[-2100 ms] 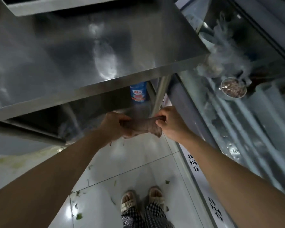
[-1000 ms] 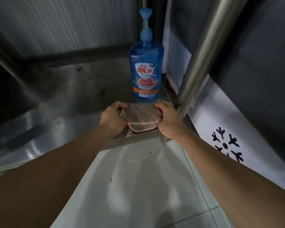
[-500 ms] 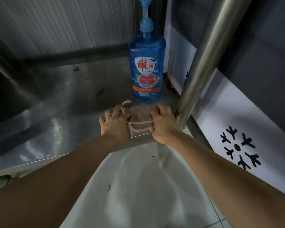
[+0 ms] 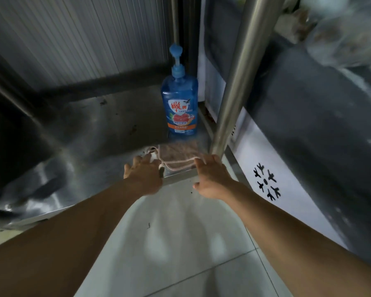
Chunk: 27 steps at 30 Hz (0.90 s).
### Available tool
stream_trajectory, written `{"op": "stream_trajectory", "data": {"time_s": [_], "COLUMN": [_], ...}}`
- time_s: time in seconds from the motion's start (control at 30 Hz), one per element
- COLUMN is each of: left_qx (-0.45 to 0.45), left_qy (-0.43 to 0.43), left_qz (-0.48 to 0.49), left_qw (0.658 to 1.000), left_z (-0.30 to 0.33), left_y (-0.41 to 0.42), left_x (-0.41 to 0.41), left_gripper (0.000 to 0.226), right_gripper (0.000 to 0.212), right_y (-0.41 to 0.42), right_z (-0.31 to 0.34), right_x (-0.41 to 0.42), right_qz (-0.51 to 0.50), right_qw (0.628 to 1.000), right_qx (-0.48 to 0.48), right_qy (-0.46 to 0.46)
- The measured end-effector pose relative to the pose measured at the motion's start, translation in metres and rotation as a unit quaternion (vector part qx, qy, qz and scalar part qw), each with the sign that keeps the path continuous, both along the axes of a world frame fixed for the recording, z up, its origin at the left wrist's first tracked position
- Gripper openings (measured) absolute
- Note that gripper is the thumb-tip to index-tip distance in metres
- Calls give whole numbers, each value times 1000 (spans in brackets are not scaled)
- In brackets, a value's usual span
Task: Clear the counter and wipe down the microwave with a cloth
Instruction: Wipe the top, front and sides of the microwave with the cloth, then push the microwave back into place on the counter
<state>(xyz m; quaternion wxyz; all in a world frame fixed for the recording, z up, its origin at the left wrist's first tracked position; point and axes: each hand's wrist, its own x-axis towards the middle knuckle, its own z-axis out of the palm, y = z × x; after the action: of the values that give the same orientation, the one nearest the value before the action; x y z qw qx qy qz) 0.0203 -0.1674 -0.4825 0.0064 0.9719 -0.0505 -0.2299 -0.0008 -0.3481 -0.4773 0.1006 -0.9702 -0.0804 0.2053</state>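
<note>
A folded brownish cloth (image 4: 177, 156) with a pink edge lies flat at the front right corner of a low steel shelf (image 4: 94, 133). My left hand (image 4: 145, 173) hovers just left of the cloth with relaxed fingers, holding nothing. My right hand (image 4: 212, 177) is just right of the cloth near the shelf's front edge, fingers straight, also holding nothing. Neither hand clearly touches the cloth. The microwave is not in view.
A blue pump bottle of dish soap (image 4: 179, 103) stands right behind the cloth. A steel table leg (image 4: 236, 86) rises at the shelf's right corner. A chest freezer (image 4: 287, 159) with snowflake marks stands on the right. Pale floor tiles (image 4: 180, 243) lie below.
I crouched down to the lower shelf with the cloth held in both hands, laid it in front of the soap bottle, and both hands have let go and drawn back slightly.
</note>
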Motion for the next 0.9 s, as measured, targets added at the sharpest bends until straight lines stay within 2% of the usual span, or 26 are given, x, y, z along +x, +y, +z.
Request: {"op": "stream_trajectory", "data": {"time_s": [0.23, 0.6, 0.77, 0.9], "left_qx": [-25, -43, -98, -106], "left_qy": [26, 37, 24, 0], "left_qz": [-24, -32, -8, -21], "left_qw": [999, 998, 995, 994], "left_z": [120, 332, 425, 499], "left_y": [-16, -38, -51, -61], "left_x": [-35, -95, -115, -120], "left_gripper": [56, 56, 51, 48], "right_gripper": [66, 59, 62, 69], "right_y": [-5, -24, -36, -45], "right_z": [121, 333, 425, 499], "right_x": [-37, -90, -108, -110], "right_qz": [-7, -35, -51, -67], "right_qw": [999, 998, 998, 998], "right_qx": [5, 24, 7, 8], "right_qy": [36, 44, 38, 7]}}
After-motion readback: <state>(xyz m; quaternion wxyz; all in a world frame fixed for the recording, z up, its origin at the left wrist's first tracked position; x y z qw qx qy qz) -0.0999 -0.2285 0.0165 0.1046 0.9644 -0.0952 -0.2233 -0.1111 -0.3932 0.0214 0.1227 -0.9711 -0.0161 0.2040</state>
